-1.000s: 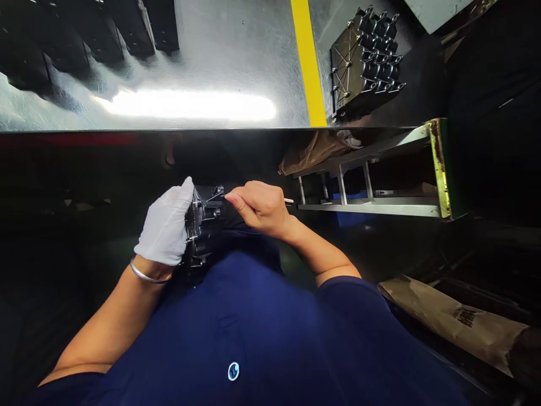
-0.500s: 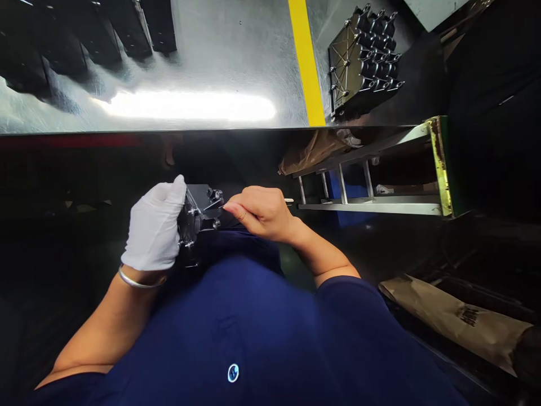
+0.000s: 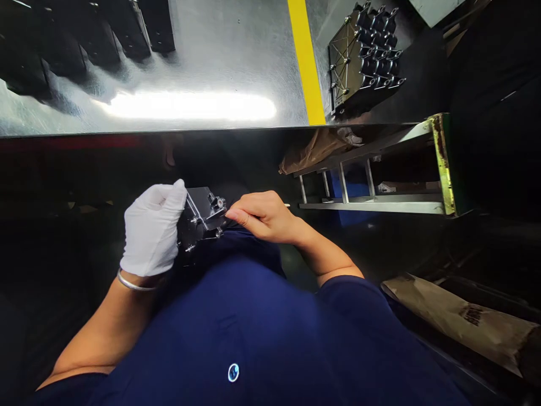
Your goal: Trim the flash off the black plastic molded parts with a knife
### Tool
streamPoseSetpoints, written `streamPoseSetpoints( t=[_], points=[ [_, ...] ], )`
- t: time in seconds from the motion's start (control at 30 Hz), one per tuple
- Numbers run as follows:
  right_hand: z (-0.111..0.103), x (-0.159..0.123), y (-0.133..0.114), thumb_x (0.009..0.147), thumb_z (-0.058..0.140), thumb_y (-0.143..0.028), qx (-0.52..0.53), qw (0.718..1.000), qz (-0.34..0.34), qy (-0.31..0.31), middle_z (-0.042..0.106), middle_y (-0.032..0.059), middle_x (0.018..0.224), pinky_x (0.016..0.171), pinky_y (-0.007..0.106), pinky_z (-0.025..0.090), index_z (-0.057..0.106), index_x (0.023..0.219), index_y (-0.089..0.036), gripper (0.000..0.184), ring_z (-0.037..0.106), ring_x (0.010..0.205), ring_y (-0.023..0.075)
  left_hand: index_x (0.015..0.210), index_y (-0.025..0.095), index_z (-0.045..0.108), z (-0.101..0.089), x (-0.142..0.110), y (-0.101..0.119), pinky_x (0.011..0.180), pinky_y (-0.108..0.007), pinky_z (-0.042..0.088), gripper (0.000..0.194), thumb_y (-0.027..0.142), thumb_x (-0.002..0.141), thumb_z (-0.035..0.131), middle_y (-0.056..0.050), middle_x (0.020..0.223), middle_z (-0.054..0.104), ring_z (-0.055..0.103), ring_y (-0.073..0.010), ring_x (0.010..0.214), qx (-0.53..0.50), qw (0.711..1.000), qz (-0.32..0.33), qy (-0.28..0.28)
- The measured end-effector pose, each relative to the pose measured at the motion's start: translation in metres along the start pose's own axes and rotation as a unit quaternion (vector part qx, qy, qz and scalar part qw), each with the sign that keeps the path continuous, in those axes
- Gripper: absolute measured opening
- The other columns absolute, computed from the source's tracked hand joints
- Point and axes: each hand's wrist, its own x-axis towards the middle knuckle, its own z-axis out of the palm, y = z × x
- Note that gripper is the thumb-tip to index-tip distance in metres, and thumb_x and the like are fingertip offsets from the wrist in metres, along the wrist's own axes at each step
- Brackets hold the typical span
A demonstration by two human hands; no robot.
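My left hand [image 3: 152, 225], in a white glove, is closed around the left side of a black molded plastic part [image 3: 203, 206] with ribs and round bosses. The part is held up in front of my body, tilted. My bare right hand [image 3: 264, 216] is closed in a pinch just right of the part, its fingertips close to one boss. It grips a slim tool whose pale end [image 3: 288, 205] sticks out behind the hand. The tool's working end is hard to make out near the fingertips. Whether it touches the part I cannot tell.
Ahead is a metal worktable [image 3: 232, 62] with a yellow stripe [image 3: 306, 62]. Dark parts [image 3: 127, 28] stand in a row on its left; several similar black parts [image 3: 366, 56] stand together on its right. Below are a metal rack [image 3: 372, 207] and a brown paper bag [image 3: 460, 316].
The black part has turned slightly in my left hand, showing more of its flat face. My right hand has shifted slightly down and right, and the thin tip seen before is less visible.
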Motion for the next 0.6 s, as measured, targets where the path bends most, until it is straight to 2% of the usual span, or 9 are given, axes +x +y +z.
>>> streamPoseSetpoints(
  t=[0.1,0.2,0.3,0.4,0.5,0.6],
  points=[
    [0.003,-0.002,0.003,0.103,0.047,-0.043,-0.053,0.996,-0.048,0.058,0.063,0.0016,0.067,0.060,0.021,0.044,0.068,0.088,-0.014,0.040,0.055,0.060,0.0084,0.063,0.020,0.057,-0.002,0.002,-0.002,0.054,-0.025,0.033,0.036,0.047,0.087,0.059,0.004,0.059,0.050,0.040,-0.0108,0.059,0.024,0.999,0.009,-0.037],
    [0.005,-0.005,0.006,0.095,0.057,-0.056,-0.098,0.990,-0.101,0.027,0.058,-0.0008,0.063,0.056,0.021,0.042,0.069,0.100,-0.014,0.044,0.050,0.055,0.0077,0.065,0.020,0.058,-0.002,0.003,-0.003,0.051,-0.025,0.034,0.038,0.050,0.088,0.061,0.004,0.061,0.052,0.042,-0.0109,0.057,-0.016,0.995,-0.030,-0.090],
    [0.008,-0.006,0.009,0.095,0.062,-0.048,-0.135,0.983,-0.126,0.004,0.056,-0.0030,0.061,0.055,0.019,0.040,0.070,0.100,-0.015,0.035,0.047,0.052,0.0059,0.070,0.020,0.062,-0.001,0.003,-0.005,0.052,-0.025,0.038,0.041,0.057,0.087,0.062,0.002,0.066,0.058,0.048,-0.0118,0.058,-0.056,0.987,-0.064,-0.135],
    [0.010,-0.005,0.009,0.096,0.060,-0.047,-0.147,0.978,-0.139,0.042,0.052,-0.0039,0.058,0.055,0.020,0.039,0.070,0.090,-0.016,0.033,0.046,0.051,0.0064,0.069,0.020,0.062,0.000,0.003,-0.007,0.055,-0.026,0.040,0.039,0.054,0.089,0.062,0.002,0.065,0.058,0.050,-0.0118,0.059,-0.069,0.986,-0.057,-0.143],
    [0.011,-0.002,0.007,0.097,0.060,-0.043,-0.131,0.973,-0.176,0.074,0.050,-0.0042,0.055,0.052,0.022,0.035,0.066,0.077,-0.017,0.034,0.047,0.050,0.0071,0.064,0.020,0.058,0.001,0.003,-0.007,0.053,-0.025,0.038,0.037,0.045,0.091,0.062,0.004,0.062,0.054,0.044,-0.0104,0.056,-0.072,0.989,-0.045,-0.125],
    [0.012,0.000,0.006,0.096,0.063,-0.041,-0.094,0.970,-0.188,0.122,0.051,-0.0045,0.056,0.051,0.021,0.034,0.065,0.078,-0.016,0.030,0.046,0.049,0.0065,0.065,0.020,0.057,0.000,0.003,-0.005,0.052,-0.024,0.037,0.037,0.044,0.091,0.062,0.003,0.063,0.053,0.043,-0.0105,0.056,-0.068,0.990,-0.045,-0.117]
  ],
)
